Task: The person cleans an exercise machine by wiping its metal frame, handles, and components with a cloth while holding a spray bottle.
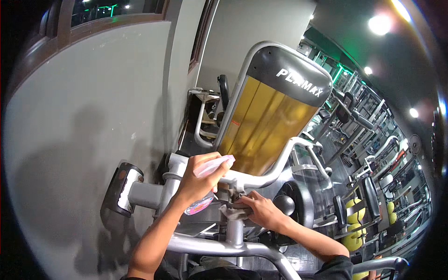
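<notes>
My left hand (pixel 202 179) grips a bottle (pixel 200 205) with a pale pink top and a colourful label; it looks like a spray bottle. It is held above the silver frame of a weight machine, left of its short upright post (pixel 235 233). In my right hand (pixel 263 211) is a crumpled grey-brown cloth (pixel 235 212), pressed against and partly wrapped around that post. Just above the cloth runs a bent silver tube (pixel 260 180). Fingers and folds hide part of the post.
A tall machine shroud (pixel 269 115) with a yellow translucent panel stands ahead. On the left, a black-ended padded part (pixel 124 189) juts towards the grey wall (pixel 87 87). A black round pad (pixel 301 204) sits right of my right hand. Farther right are gym machines and yellow balls (pixel 354 224).
</notes>
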Motion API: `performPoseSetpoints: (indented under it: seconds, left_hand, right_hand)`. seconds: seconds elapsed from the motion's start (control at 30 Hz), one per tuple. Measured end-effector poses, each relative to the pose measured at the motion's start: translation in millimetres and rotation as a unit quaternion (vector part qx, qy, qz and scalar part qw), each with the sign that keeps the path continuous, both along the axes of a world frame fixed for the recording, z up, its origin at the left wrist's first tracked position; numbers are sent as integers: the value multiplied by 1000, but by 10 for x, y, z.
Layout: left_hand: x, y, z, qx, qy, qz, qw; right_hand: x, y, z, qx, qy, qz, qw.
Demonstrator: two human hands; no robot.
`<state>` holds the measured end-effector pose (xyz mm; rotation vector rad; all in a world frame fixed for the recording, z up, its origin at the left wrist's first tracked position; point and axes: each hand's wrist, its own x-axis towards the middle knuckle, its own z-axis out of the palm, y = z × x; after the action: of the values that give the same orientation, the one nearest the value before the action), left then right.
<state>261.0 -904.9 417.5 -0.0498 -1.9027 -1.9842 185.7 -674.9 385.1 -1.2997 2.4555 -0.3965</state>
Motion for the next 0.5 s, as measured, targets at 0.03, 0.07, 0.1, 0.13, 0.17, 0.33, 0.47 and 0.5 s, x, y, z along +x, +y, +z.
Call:
performPoseSetpoints:
  seconds: [0.03, 0.07, 0.1, 0.13, 0.17, 0.33, 0.47, 0.5]
  left_hand:
    - [-4, 18, -7, -18, -3, -4, 1000]
    - [-11, 28, -21, -13, -7, -10, 1000]
    - [-16, 43, -12, -12, -6, -16, 1000]
    - [-12, 53, -12, -6, -3, -23, 1000]
    - [-10, 62, -9, 0, -1, -30, 1000]
    - [-16, 76, 25, -16, -3, -44, 999]
    - [-3, 72, 20, -6, -8, -50, 999]
    - [-3, 89, 26, -6, -2, -54, 998]
  right_hand:
    - [-29, -3, -1, 3, 1, -2, 1000]
    - [-95, -21, -36, -23, 25, 7, 999]
    - [-163, -28, -77, -50, 51, 14, 997]
    - [-231, -101, -166, -76, 60, -15, 995]
    - [-303, -191, -187, -96, 59, -49, 992]
    - [-426, -391, -459, -130, 150, -141, 970]
    - [16, -251, -433, -54, 161, -38, 985]
    - [51, -188, -378, -51, 159, -42, 985]
